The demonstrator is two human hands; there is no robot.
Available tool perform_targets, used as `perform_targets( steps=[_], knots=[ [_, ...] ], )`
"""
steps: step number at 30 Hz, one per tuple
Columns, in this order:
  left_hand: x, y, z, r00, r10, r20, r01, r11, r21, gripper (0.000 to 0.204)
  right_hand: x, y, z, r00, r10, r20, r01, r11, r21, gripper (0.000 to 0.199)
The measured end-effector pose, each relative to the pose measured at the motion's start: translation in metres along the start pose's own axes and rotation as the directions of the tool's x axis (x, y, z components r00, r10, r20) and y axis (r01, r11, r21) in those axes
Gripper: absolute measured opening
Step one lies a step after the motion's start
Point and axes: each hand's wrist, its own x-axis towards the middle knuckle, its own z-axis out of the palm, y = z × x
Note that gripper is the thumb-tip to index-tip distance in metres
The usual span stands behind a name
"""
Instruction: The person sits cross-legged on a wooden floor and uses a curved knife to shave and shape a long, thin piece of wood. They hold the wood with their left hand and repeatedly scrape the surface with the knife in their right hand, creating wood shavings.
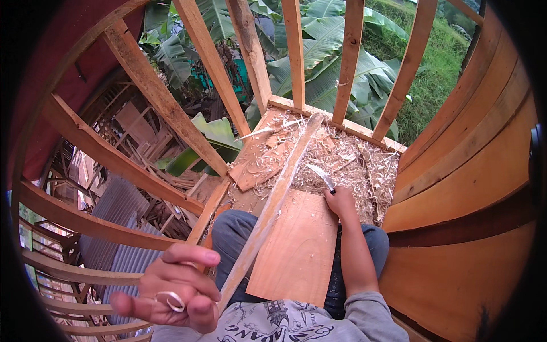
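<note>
In the lower left, close to the camera, my left hand (171,285) is raised with its fingers half curled and spread apart. A small pale loop (171,301) sits among those fingers; I cannot tell whether it is a ring or a shaving. A long narrow wooden strip (273,202) slants from the shavings down to my shirt. Its near end passes beside my left fingertips; contact there is unclear. My right hand (341,202) is closed around the dark handle of a knife (322,176), its pale curved blade pointing up and left. A flat wooden board (296,248) lies across my lap.
Curly wood shavings (353,165) and offcuts (265,165) cover the boards ahead of me. Upright wooden ribs (350,57) surround me, and planking (467,199) curves up at the right. Corrugated sheets (125,228) and scrap timber lie outside at left, with banana leaves (319,51) beyond.
</note>
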Motion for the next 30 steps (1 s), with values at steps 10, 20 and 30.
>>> perform_targets(
  steps=[10,20,30],
  knots=[
    [-0.025,-0.075,0.002,0.554,-0.571,0.606,0.077,0.760,0.646,0.057,-0.003,-0.009,0.000,1.000,-0.019,0.004,0.019,0.999,0.050,0.046],
    [0.001,-0.016,0.001,0.880,0.085,0.468,0.078,0.945,-0.319,0.046,-0.002,-0.013,-0.009,0.996,-0.018,0.088,0.012,0.998,0.062,0.045],
    [-0.013,-0.003,0.047,0.812,0.288,0.508,0.267,0.591,-0.761,0.034,0.006,0.005,0.011,0.999,-0.041,-0.022,0.042,0.996,0.082,0.046]
  ],
)
